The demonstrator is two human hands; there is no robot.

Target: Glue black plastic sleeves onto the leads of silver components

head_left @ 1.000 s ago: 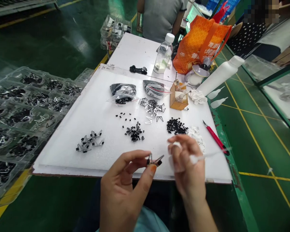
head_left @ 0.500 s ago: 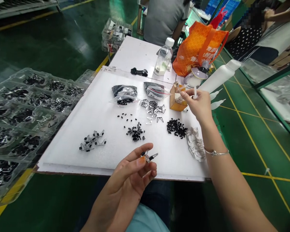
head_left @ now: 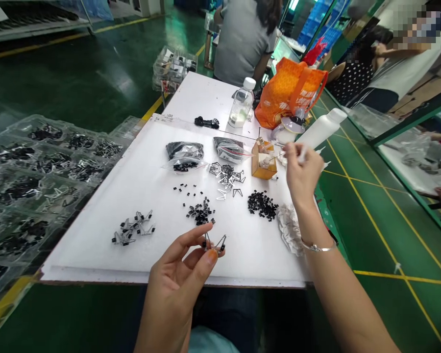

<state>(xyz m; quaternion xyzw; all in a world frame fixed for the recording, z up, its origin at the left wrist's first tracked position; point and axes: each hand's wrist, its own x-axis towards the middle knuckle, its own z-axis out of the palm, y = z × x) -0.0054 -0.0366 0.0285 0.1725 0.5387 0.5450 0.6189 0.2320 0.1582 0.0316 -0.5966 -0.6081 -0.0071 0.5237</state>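
My left hand [head_left: 174,282] is raised over the front of the white foam board [head_left: 95,264], pinching a small black component with thin metal legs [head_left: 213,243] between thumb and fingers. My right hand [head_left: 302,175] holds a thin white plastic dropper [head_left: 300,155] beside a small orange box of glass vials [head_left: 263,166]. A heap of tiny black parts [head_left: 200,214] lies just beyond my left hand. Another black heap [head_left: 262,205] and a tangle of bent metal wire frames [head_left: 226,176] lie nearer my right hand.
Clear bags of black parts [head_left: 185,157] and a group of wired components [head_left: 132,230] lie on the board. Crumpled white tissue [head_left: 289,229] sits at its right edge. Plastic trays of parts [head_left: 33,171] stand left; a co-worker in grey [head_left: 244,44] sits beyond the far table.
My right hand has risen from the front of the board to beside the orange box and stays there. The component in my left hand has turned, its legs now pointing upward.
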